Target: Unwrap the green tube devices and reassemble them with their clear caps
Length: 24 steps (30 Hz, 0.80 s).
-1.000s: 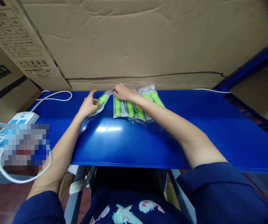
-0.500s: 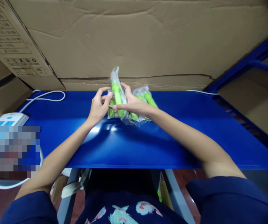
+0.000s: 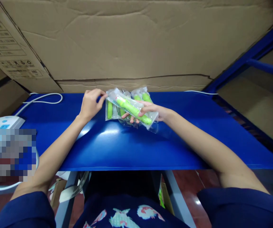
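My right hand [image 3: 152,110] is closed on a bagged bright green rod [image 3: 133,109], thumb on top and fingers beneath. The rod lies slantwise in its clear plastic bag, its upper end toward my left hand. With thumb and fingertips pinched together, my left hand [image 3: 92,103] is at the corner of a clear bag; whether this belongs to the held rod or the one below is hard to tell. Beneath and behind are several more bagged green rods, among them a left one [image 3: 110,109] and a right one [image 3: 146,96], partly covered by my right hand.
The blue table [image 3: 98,152] runs up to a large cardboard sheet [image 3: 127,44] at the back. A white power strip [image 3: 8,122] with a looped white cable [image 3: 43,98] is at the left. A blue metal frame [image 3: 252,53] rises at the right.
The held rod has tipped from nearly upright to a slant, its lower end now toward the right. My left hand has drawn back leftward from the rod; the right hand has shifted right.
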Available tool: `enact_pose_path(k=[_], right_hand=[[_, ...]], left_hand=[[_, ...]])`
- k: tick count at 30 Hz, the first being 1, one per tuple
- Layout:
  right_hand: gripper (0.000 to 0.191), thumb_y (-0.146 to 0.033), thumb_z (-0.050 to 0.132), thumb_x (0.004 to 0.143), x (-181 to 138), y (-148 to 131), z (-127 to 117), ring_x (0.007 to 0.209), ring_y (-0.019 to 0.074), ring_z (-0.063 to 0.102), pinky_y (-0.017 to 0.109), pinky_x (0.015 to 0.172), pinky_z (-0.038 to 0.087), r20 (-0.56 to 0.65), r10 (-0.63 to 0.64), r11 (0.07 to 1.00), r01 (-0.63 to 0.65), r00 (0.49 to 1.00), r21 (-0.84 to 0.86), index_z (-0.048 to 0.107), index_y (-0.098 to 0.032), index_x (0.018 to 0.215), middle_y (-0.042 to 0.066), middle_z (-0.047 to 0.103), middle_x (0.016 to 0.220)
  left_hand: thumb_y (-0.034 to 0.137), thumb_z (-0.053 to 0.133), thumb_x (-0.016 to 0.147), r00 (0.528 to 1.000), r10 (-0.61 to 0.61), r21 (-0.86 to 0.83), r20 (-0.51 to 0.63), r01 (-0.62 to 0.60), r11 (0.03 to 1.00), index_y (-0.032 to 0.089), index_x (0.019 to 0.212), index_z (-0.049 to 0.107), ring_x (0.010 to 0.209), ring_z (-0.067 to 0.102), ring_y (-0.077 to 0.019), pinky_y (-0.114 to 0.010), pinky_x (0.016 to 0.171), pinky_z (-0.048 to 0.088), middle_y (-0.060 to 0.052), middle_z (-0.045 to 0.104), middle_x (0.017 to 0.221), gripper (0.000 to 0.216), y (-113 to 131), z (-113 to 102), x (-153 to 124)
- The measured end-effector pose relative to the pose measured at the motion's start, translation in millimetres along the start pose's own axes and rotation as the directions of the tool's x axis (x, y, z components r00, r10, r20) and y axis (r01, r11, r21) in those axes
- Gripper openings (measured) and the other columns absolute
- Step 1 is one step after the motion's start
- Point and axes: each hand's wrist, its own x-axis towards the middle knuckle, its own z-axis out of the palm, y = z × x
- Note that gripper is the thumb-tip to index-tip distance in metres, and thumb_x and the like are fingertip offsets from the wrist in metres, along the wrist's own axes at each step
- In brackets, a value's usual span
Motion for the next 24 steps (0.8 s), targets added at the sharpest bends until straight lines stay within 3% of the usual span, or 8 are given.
enact_pose_path(k=[3, 5, 7, 10, 14, 19, 24], right_hand=[[0.087, -0.011, 0.07, 0.072, 1, 3, -6, 0.089, 0.0185, 0.076, 0.025, 0.074, 0.062, 0.012, -0.008, 1.0, 0.008, 1.0, 0.004, 0.035, -0.012, 0.152, 0.014, 0.077, 0.114], [0.08, -0.011, 0.07, 0.073, 2, 5, -10, 0.089, 0.0172, 0.076, 0.023, 0.074, 0.062, 0.016, 0.001, 1.0, -0.001, 1.0, 0.002, 0.039, -0.011, 0.147, 0.016, 0.077, 0.115], [0.072, -0.012, 0.07, 0.073, 4, 5, -14, 0.086, 0.0166, 0.076, 0.021, 0.069, 0.062, 0.032, 0.017, 1.0, -0.017, 0.999, -0.001, 0.043, -0.01, 0.14, 0.017, 0.076, 0.117], [0.066, -0.012, 0.071, 0.071, 7, 4, -20, 0.082, 0.0168, 0.076, 0.021, 0.062, 0.061, 0.1, 0.01, 1.0, -0.01, 0.995, -0.002, 0.047, -0.011, 0.133, 0.018, 0.077, 0.115], [0.066, -0.013, 0.07, 0.07, 8, 2, -24, 0.08, 0.0163, 0.077, 0.021, 0.064, 0.061, 0.168, 0.023, 1.0, -0.023, 0.985, -0.006, 0.047, -0.01, 0.133, 0.016, 0.077, 0.113], [0.079, -0.015, 0.069, 0.069, 8, 2, -24, 0.079, 0.0151, 0.076, 0.021, 0.071, 0.061, 0.172, 0.016, 1.0, -0.014, 0.985, -0.014, 0.043, -0.009, 0.143, 0.014, 0.077, 0.112], [0.076, -0.019, 0.071, 0.066, 9, 4, -22, 0.076, 0.0144, 0.074, 0.021, 0.067, 0.06, 0.183, 0.033, 0.999, -0.033, 0.983, -0.003, 0.048, -0.01, 0.138, 0.012, 0.077, 0.109]], left_hand=[[0.045, 0.057, 0.097, 0.97, -0.232, -0.158, -0.07, 0.219, 0.963, 0.018, 0.104, 0.065, 0.099, 0.07, -0.0248, -0.041, 0.097, 0.054, -0.011, 0.073, 0.11, 0.029, -9, 2, -2], [0.044, 0.067, 0.091, 0.968, -0.228, -0.144, -0.105, 0.212, 0.967, 0.02, 0.115, 0.061, 0.112, 0.068, -0.0267, -0.043, 0.102, 0.053, -0.013, 0.067, 0.13, 0.035, -11, 2, -5], [0.043, 0.069, 0.091, 0.984, -0.138, -0.067, -0.113, 0.131, 0.989, 0.022, 0.118, 0.062, 0.134, 0.058, -0.0321, -0.051, 0.115, 0.045, -0.014, 0.056, 0.148, 0.035, -11, 0, -7], [0.044, 0.061, 0.096, 0.998, -0.057, -0.086, 0.038, 0.06, 0.994, 0.02, 0.11, 0.07, 0.146, 0.047, -0.035, -0.056, 0.124, 0.035, -0.014, 0.051, 0.154, 0.029, -12, -4, -8], [0.053, 0.061, 0.094, 0.943, 0.015, -0.418, 0.332, 0.133, 0.899, 0.021, 0.113, 0.078, 0.151, 0.045, -0.0301, -0.044, 0.124, 0.04, -0.012, 0.053, 0.157, 0.04, -18, -13, -6], [0.051, 0.066, 0.085, 0.913, -0.038, -0.581, 0.406, 0.29, 0.76, 0.02, 0.108, 0.082, 0.146, 0.052, -0.0334, -0.044, 0.113, 0.053, -0.01, 0.052, 0.161, 0.042, -18, -28, -7], [0.064, 0.079, 0.074, 0.869, 0.033, -0.536, 0.493, 0.274, 0.798, 0.02, 0.104, 0.082, 0.146, 0.052, -0.0366, -0.044, 0.112, 0.053, -0.011, 0.056, 0.156, 0.053, -13, -34, -8]])
